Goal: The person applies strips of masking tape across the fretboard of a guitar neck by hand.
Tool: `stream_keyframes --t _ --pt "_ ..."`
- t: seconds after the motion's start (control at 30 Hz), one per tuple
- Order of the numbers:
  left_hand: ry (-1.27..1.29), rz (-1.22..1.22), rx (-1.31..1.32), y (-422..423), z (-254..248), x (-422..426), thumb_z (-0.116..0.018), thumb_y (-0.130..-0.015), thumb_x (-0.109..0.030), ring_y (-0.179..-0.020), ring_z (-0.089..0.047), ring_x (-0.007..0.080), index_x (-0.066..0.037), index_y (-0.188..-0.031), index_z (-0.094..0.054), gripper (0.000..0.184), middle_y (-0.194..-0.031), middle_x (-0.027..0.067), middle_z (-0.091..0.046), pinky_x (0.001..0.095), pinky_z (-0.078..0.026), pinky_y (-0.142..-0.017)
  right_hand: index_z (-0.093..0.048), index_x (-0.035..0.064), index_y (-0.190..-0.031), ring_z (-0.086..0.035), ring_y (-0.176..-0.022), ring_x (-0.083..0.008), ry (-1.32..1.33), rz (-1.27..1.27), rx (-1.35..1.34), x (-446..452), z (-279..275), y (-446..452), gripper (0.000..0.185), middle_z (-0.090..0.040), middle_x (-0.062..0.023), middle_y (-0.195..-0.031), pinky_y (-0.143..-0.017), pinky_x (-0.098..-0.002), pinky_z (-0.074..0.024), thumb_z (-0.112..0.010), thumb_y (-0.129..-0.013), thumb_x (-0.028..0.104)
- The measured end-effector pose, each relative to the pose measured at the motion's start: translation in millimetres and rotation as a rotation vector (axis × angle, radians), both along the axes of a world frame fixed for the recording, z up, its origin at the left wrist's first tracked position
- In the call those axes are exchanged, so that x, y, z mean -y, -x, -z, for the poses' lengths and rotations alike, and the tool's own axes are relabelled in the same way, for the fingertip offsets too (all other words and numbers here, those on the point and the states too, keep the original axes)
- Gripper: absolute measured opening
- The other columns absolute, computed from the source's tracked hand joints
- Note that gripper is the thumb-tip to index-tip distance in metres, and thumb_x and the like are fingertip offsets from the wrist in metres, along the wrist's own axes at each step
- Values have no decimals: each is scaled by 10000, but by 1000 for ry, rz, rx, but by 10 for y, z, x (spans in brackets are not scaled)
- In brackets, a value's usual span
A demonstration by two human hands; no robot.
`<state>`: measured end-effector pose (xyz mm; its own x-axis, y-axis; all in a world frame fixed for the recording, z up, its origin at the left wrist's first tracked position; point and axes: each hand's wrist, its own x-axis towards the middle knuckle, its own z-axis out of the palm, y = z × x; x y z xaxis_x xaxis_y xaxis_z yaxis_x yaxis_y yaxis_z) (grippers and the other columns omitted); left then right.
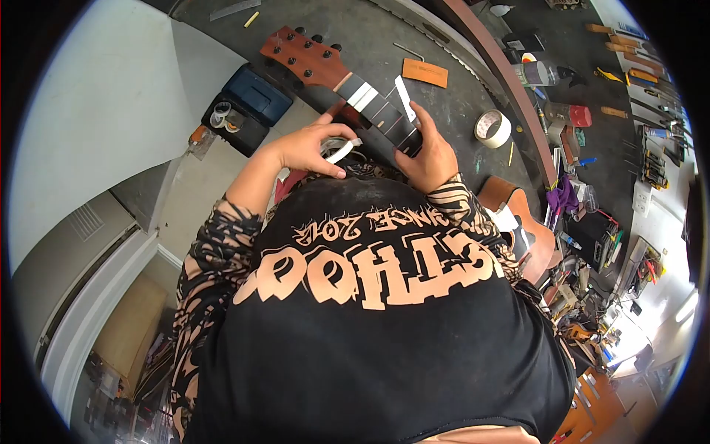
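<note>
A guitar neck with a reddish-brown headstock (305,56) slants down to the right, its dark fretboard (390,122) crossed by white strips (361,96) near the nut. On the left side of the neck, my left hand (307,146) has its thumb and fingers closed round a curved white roll (342,152), partly hidden. My right hand (433,154) grips the lower neck, thumb on the near side and fingers at the far edge. A loose white strip (404,98) stands at its index fingertip.
On the dark bench lie a tan leather-like piece (425,73), an Allen key (409,52) and a tape roll (492,128). A guitar body (536,240) rests at right. A blue toolbox (255,96) is at left. Tools hang on the right wall.
</note>
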<state>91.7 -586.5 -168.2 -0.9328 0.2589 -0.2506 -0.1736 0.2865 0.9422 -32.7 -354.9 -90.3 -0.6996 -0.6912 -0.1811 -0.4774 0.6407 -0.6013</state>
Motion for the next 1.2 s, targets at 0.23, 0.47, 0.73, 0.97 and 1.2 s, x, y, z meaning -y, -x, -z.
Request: stream_keyframes --t 0.23,0.47,0.73,0.97,1.2 --pt "12 67 -5 115 176 -21 -839 -640 -305 -1162 -479 317 -163 -1216 -572 651 -1192 144 -544 395 -420 -987 -363 185 -1410 -654 -903 -382 -2 30 -10 -2 -110 -1 795 -649 -203 -1026 -743 -430 -527 -722 -702 138" --pt "99 85 -27 186 50 -192 -817 -653 -292 -1224 -432 371 -168 -1235 -565 646 -1219 173 -519 415 -399 -1018 -370 166 -1405 -637 -939 -379 29 8 -14 42 33 2 787 -634 -203 -1063 -788 -433 -516 -723 -703 128" --pt "127 60 1 130 46 -158 -826 -631 -309 -1247 -433 393 -219 -1202 -588 625 -1295 196 -426 426 -400 -1037 -405 164 -1395 -604 -980 -414 -9 -27 -48 28 81 -19 848 -486 -226 -1229 -844 -439 -527 -817 -654 141" --pt "128 62 0 122 82 -100 -829 -633 -305 -1298 -389 398 -187 -1199 -596 624 -1392 206 -367 419 -352 -1084 -377 180 -1427 -607 -984 -405 -61 8 -65 75 165 -31 917 -481 -223 -1231 -845 -437 -528 -841 -637 148" --pt "62 99 -25 144 85 -149 -802 -660 -268 -1246 -454 347 -117 -1191 -604 587 -1318 165 -468 402 -368 -1069 -346 193 -1441 -618 -966 -373 13 -25 -16 60 88 -19 905 -600 -199 -1080 -831 -433 -517 -797 -660 121"
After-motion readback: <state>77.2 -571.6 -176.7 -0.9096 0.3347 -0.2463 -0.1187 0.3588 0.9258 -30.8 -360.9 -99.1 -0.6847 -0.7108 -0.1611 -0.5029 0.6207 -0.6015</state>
